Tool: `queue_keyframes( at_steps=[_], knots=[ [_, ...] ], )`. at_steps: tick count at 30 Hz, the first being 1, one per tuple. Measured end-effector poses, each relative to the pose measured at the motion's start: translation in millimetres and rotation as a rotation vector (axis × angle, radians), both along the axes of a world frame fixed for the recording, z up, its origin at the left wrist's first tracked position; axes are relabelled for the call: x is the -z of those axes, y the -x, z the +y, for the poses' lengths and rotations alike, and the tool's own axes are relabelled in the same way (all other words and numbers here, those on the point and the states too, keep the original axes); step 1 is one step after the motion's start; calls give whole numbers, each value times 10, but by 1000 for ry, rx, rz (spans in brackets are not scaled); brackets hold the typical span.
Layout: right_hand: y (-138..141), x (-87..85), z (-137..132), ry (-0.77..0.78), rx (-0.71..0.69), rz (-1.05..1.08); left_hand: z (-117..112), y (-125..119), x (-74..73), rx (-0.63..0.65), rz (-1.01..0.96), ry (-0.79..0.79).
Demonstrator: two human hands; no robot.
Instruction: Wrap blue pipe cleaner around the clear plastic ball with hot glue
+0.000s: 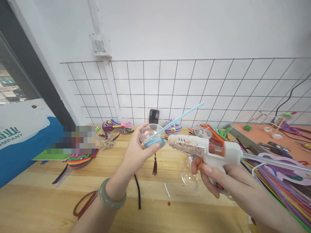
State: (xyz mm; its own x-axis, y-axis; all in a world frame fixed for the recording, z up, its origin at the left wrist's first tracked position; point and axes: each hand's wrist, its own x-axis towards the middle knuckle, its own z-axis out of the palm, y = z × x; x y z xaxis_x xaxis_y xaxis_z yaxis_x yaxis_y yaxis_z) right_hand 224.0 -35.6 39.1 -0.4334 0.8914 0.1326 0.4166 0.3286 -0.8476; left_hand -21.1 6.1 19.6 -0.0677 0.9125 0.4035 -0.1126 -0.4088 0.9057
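Observation:
My left hand [138, 149] is closed around a clear plastic ball [148, 132]. A light blue pipe cleaner [181, 117] is coiled on its lower part, with the free end slanting up to the right. My left thumb presses on the coil. A dark tassel [155, 165] hangs below the ball. My right hand [218, 176] grips a white hot glue gun [190, 143], one finger at its orange trigger. The nozzle points left, close to the blue coil; I cannot tell whether it touches. A clear glue stick [272, 160] sticks out of the gun's back.
Red-handled scissors [84, 204] lie partly under my left forearm. A black strip [138, 192] and clear plastic half-shells [191, 178] are on the wooden table. Several coloured pipe cleaners [279, 200] lie at right. Striped balls [79, 160] and a phone [154, 116] stand farther back.

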Motion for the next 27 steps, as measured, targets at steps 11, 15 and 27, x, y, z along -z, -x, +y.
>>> queue_keyframes(
  at_steps=[11,15,27],
  knots=[
    [7,0,-12,3,27,-35,-14,0,-12,3,-4,8],
    [9,-3,-7,-45,28,-48,-15,0,-10,4,-14,7],
    [21,1,15,-50,41,-52,1,13,6,-4,-20,0]
  ],
)
